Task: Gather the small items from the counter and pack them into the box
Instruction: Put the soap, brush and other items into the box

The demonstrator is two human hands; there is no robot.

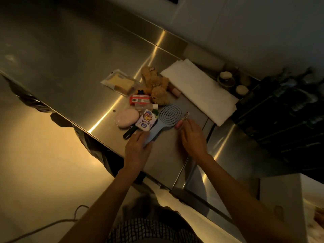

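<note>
Steel worktop (73, 71), mid-frame: nothing looks packed yet, no box visible. My left hand (138, 146) grips the blue hairbrush (165, 116); my right hand (192, 135) pinches a pink tube (182, 121).

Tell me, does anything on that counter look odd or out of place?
Nothing looks spilled or broken. The small items lie in a loose heap; the teddy bear sprawls there beside the blue hairbrush. No box is in view.

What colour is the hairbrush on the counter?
Light blue; the hairbrush has a spiral-patterned head, seen in the head view.
</note>
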